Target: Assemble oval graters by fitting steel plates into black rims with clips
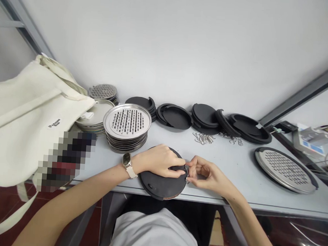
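A black round disc (163, 186) lies at the table's front edge, directly before me. My left hand (162, 162) rests over it, thumb and forefinger closed at its right rim. There my right hand (204, 174) pinches a small bent-wire metal clip (187, 173) against the rim. The left fingertips touch the same spot, and whether they also grip the clip is partly hidden. Further back lie loose wire clips (203, 138) in a small pile. Left of the disc rises a stack of round metal grater plates (129, 122).
Black round holders (178, 117) line the wall in stacks. A grater plate in a black holder (287, 171) lies at the right. Plain metal discs (97, 109) and a cream bag (26, 117) are at the left. Boxes and cables (311, 142) sit beyond the right frame post.
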`<action>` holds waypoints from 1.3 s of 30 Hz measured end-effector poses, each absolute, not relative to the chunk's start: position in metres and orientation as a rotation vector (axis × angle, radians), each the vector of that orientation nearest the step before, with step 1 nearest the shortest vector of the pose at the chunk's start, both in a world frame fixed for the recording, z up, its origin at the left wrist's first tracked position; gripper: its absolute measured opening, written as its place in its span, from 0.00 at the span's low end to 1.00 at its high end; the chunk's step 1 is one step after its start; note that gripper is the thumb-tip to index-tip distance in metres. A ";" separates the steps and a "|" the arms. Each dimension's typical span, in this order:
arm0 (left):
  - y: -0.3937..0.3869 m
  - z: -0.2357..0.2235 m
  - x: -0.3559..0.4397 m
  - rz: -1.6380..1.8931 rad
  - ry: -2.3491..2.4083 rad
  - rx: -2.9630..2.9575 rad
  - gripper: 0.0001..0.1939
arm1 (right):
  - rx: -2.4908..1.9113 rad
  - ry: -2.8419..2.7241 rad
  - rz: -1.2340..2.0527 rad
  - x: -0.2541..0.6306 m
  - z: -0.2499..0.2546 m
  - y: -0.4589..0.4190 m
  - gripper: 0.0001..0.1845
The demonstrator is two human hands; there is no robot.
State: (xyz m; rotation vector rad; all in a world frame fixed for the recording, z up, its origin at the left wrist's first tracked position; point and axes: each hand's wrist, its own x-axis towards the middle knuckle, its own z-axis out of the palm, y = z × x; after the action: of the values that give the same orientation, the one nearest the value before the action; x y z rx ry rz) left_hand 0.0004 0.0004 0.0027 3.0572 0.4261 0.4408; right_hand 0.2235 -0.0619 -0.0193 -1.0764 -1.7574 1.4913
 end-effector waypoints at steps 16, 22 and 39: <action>0.007 0.003 0.000 0.484 0.602 3.042 0.15 | -1.072 -1.734 1.445 0.226 -0.023 -0.064 0.15; 0.007 0.004 -0.001 0.486 0.557 3.061 0.13 | -1.088 -1.717 1.398 0.227 -0.025 -0.062 0.15; 0.002 0.001 -0.002 0.441 0.437 3.037 0.13 | -1.116 -1.657 1.511 0.225 -0.022 -0.060 0.19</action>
State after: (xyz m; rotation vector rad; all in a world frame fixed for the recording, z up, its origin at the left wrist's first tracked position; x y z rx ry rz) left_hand -0.0020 0.0023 0.0015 3.0368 0.4369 0.4412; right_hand 0.2253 -0.0602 -0.0217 -1.1160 -1.6568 1.5115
